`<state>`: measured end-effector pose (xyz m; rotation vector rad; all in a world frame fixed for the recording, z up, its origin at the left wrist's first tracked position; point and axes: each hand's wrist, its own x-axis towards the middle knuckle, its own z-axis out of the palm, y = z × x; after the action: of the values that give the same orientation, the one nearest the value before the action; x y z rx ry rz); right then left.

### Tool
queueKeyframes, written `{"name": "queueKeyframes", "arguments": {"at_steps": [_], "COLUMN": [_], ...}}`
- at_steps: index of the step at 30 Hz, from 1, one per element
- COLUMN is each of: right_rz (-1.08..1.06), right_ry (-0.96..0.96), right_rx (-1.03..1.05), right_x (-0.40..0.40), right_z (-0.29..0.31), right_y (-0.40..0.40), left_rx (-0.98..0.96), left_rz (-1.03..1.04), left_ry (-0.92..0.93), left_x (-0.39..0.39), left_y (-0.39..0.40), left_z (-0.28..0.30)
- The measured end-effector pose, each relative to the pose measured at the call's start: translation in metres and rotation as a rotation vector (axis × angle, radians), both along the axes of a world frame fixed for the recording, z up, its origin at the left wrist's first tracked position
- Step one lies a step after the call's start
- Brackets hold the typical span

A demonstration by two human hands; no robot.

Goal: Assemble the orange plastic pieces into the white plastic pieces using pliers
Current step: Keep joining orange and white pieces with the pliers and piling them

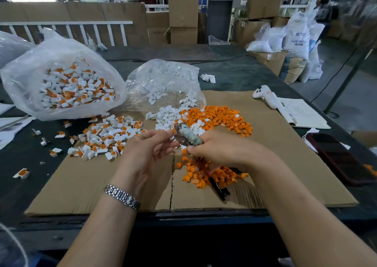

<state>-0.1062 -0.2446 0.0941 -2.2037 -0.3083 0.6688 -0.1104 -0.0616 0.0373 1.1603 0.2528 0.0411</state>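
Head view: right hand [219, 149] grips pliers [188, 137]; left hand [146, 150] pinches a small piece, too blurred to identify, at the plier tip

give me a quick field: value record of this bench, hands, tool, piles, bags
left hand: left hand pinches a small piece at the pliers' tip
right hand: right hand grips the pliers
finished pile: white-and-orange pieces on the cardboard sheet, left of the hands
orange pile: loose orange pieces on the right, more below the right hand
white pile: loose white pieces spilling from the small clear bag
large bag: large clear bag holds assembled pieces
right edge: dark phone
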Motion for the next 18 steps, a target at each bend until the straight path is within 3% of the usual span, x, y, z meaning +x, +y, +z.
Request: {"name": "queueKeyframes", "arguments": {"at_steps": [5, 14, 18], "right_rz": [0.003, -0.116, -0.139], "right_ry": [-0.005, -0.287, -0.312], "right_rx": [0.039, -0.026, -0.034], "right_x": [-0.003, -0.012, -0.012], "right_z": [-0.01, -0.038, -0.042], "right_y": [0.007, 0.025, 0.028], "left_rx": [0.092, 0.178, 0.184], "left_rz": [0.021, 0.087, 0.095], "left_ry": [0.012, 0.025, 0.018], "left_x": [-0.001, -0.006, -0.007], "left_y": [0.002, 0.002, 0.002], "left_z": [-0.003, 0.002, 0.001]}}
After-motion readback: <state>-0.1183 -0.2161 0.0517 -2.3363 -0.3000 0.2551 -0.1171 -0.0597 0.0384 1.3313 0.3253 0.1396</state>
